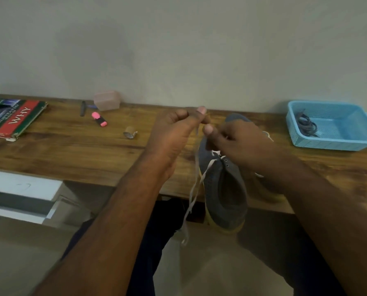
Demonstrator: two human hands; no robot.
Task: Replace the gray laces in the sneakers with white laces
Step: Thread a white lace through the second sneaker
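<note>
**White lace going into gray sneaker at desk edge**

I see both hands up over the near edge of the wooden desk [71,150]. My left hand [174,135] has its fingers curled, thumb and forefinger pinching the white lace [196,180] near its top; the strand runs down from the pinch past the left side of the sneaker and hangs below the desk edge over the lap. Right hand [236,142] is curled too, thumb up, fingers bunched at the eyelet area of the sneaker; it seems to grip lace there, but the exact hold is hidden by the fingers. A bit of white also shows to the right of that hand; cannot tell what it belongs to.

Gray sneaker [223,189], yellowish sole, sits between the hands, heel toward me and overhanging the desk edge, toe pointing at the wall. White lace crosses at the upper eyelets. Something yellowish sits under the right forearm, mostly hidden, can't identify.

Blue basket [327,144] far right on the desk, well apart from the sneaker, with the gray laces [307,124] heaped in its left corner.

Left side of desk: book [11,118] with "WHY" on the cover, pink highlighter [99,119], dark pen [82,108], pink translucent box [107,100] by the wall, small tape roll [129,132].
</note>
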